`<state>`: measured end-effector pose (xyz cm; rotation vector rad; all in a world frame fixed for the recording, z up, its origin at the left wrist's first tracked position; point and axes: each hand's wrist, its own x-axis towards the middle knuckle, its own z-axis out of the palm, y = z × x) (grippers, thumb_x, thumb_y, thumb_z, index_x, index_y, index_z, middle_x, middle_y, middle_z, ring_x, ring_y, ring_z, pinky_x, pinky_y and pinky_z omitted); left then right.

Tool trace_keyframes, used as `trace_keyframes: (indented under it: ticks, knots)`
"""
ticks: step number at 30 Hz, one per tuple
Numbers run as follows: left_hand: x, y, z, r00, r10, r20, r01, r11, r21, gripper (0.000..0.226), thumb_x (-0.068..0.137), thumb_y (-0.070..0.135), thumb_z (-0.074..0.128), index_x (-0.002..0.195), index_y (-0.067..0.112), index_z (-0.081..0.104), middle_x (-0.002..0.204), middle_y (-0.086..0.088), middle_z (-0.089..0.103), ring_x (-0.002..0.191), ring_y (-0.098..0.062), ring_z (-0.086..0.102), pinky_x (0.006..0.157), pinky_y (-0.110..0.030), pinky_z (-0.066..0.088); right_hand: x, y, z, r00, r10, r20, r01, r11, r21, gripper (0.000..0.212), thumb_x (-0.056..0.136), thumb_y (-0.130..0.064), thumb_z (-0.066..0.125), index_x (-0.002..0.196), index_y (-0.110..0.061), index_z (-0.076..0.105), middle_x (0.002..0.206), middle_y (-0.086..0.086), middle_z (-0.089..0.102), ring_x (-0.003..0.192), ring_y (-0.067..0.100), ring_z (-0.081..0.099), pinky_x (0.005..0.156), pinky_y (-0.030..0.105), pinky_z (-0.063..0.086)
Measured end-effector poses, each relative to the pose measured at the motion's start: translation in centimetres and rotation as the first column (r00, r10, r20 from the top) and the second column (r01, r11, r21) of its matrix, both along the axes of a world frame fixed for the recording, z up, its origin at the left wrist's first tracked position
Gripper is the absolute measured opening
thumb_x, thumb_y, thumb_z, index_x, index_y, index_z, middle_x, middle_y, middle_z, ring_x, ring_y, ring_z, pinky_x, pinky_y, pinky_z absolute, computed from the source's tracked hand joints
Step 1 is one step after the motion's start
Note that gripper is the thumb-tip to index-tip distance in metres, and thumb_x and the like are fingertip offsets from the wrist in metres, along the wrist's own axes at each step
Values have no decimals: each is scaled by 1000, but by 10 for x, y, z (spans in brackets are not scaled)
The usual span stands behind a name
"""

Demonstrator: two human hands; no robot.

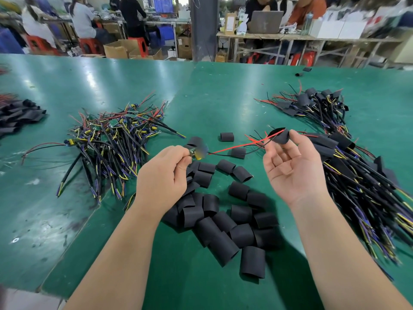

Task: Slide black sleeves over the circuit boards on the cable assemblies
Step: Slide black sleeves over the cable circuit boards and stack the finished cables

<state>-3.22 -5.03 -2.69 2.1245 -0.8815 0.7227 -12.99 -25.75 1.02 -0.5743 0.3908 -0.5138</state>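
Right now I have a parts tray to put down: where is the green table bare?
Bare green mat lies far centre, between the tangled pile of unsleeved wire assemblies and the far-right heap of sleeved cables, and near left, beside the left forearm. Crowded: loose black tube sleeves between the forearms, sleeved cable bundles along the right.

Black sleeve [278, 136] aloft — board [192, 152] bare.

My glossy green worktable [223, 97] catches white glare. Ahead of me: dark grey pillar [204, 27], red plastic stools [140, 44], brown cardboard boxes [116, 51], metal-framed wooden table [290, 37].
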Motion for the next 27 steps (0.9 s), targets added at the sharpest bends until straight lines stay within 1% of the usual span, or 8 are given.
trace_keyframes:
  ticks: [4,6,9,12,15,21,24,27]
  knots:
    - [0,1,-1,1000,-10,11,10,1000,6,22,92,20,45,83,8,61,74,2,57,66,-16,45,56,-30,37,-1,-3,1,1000,22,3,-22,1000,-12,17,89,-25,60,88,-9,62,73,6,62,59,14,64,56,19,51]
    - [0,1,0,1000,-13,12,13,1000,14,23,92,21,44,84,9,62,75,3,59,67,-18,49,56,-32,40,-2,-4,1,999,36,13,-36,999,-14,18,89,-24,57,89,-8,64,70,3,58,56,13,60,55,19,50]
    - [0,1,0,1000,-5,13,5,1000,30,20,91,18,47,85,10,63,77,2,61,68,-21,53,55,-36,44,-2,-6,2,999,41,26,-39,998,-43,20,90,-24,55,89,-8,68,76,1,56,56,10,54,59,18,46]
    - [-1,0,1,1000,11,6,-11,999,42,16,91,16,49,85,10,63,77,2,61,68,-22,55,54,-37,45,-2,-7,2,999,31,11,-30,996,-82,20,90,-25,54,89,-10,67,80,2,55,57,11,52,63,18,44]
    - [-1,0,1,999,38,6,-38,998,50,17,90,17,50,85,11,64,77,3,61,68,-21,53,53,-35,44,-1,-8,1,1000,9,-19,-11,990,-137,19,90,-24,54,87,-11,67,77,2,55,59,13,51,63,19,43]
    - [0,1,0,998,70,3,-70,996,51,16,91,18,49,84,13,63,76,4,59,67,-19,52,52,-34,41,0,-8,-2,996,-64,-67,46,968,-246,18,91,-20,55,80,-12,67,64,-1,59,53,13,53,57,19,45]
    - [1,1,-1,997,71,5,-71,996,44,16,91,18,49,84,13,62,74,4,58,67,-19,51,54,-34,41,1,-8,-3,993,-72,-90,47,966,-253,18,90,-19,54,82,-11,68,62,-1,58,52,13,52,56,20,44]
    - [2,2,-1,997,73,1,-73,997,39,15,91,18,49,84,13,62,74,5,57,66,-16,48,54,-29,36,1,-10,-3,992,-60,-109,33,972,-231,18,90,-20,52,85,-11,67,65,0,58,53,14,51,56,20,44]
